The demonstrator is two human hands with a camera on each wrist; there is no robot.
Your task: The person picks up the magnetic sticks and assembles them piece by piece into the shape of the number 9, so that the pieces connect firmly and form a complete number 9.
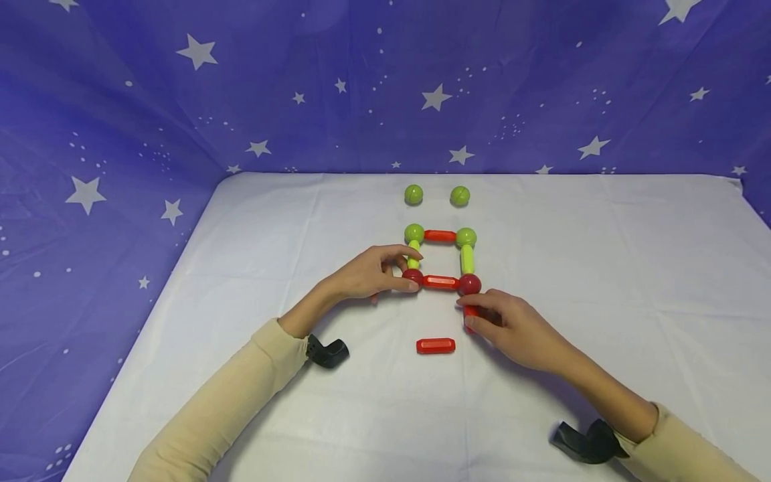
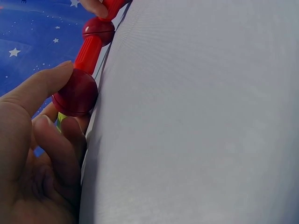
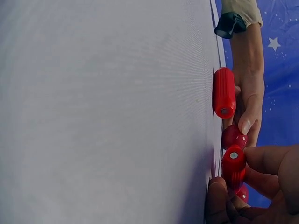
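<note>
A square of magnetic rods and balls lies on the white cloth, with green balls at its far corners and red balls at its near ones. My left hand (image 1: pixel 376 271) grips the near-left red ball (image 2: pixel 77 95), thumb and fingers around it and the yellow-green rod (image 1: pixel 413 254) above. Between the two red balls runs a red rod (image 1: pixel 441 282). Below the near-right red ball (image 1: pixel 470 284), my right hand (image 1: pixel 512 328) pinches another red rod (image 3: pixel 233 165), its far end right at that ball. The rod's metal tip faces the right wrist camera.
One loose red rod (image 1: pixel 436 346) lies on the cloth nearer me, left of my right hand. Two loose green balls, a left one (image 1: pixel 413 194) and a right one (image 1: pixel 460 195), sit beyond the square. A purple star-patterned cloth (image 1: pixel 385 87) hangs behind the table.
</note>
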